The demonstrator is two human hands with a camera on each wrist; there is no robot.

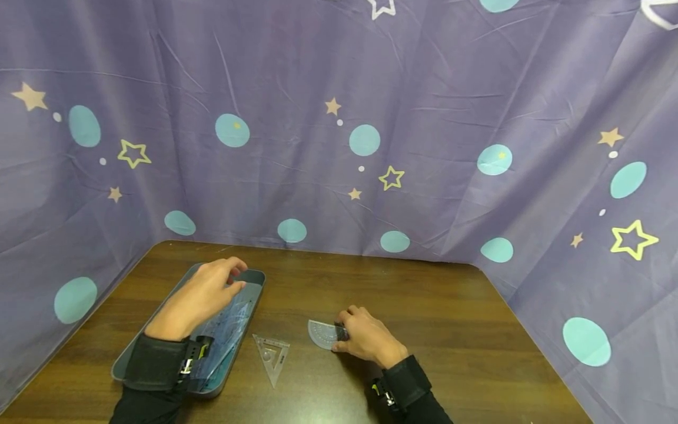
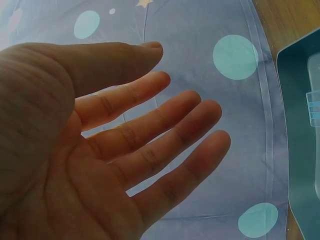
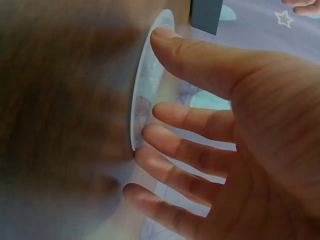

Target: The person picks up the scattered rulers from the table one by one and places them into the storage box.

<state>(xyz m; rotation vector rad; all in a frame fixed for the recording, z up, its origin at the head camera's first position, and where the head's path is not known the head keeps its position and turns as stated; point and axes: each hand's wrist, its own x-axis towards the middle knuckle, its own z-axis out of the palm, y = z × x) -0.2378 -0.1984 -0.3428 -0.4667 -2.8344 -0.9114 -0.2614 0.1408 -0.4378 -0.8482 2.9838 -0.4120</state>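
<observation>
My right hand [image 1: 365, 335] is low over the table, thumb and fingertips spread across a clear half-round protractor [image 1: 321, 334]. In the right wrist view its fingers are only slightly bent, with the thumb tip overlapping the protractor's face. The palm hides part of the protractor in the head view. To its left lies a clear triangular set square [image 1: 274, 372], flat on the wood. My left hand [image 1: 209, 288] hovers over a long blue-grey tray [image 1: 256, 277], its fingers apart and holding nothing. Clear bluish plastic pieces [image 1: 228, 330] lie inside the tray, partly covered by the left forearm.
The brown wooden table [image 1: 424, 330] carries the tray at its left side. A purple curtain [image 1: 296, 176] with stars and turquoise spots hangs along the back and both sides of the table.
</observation>
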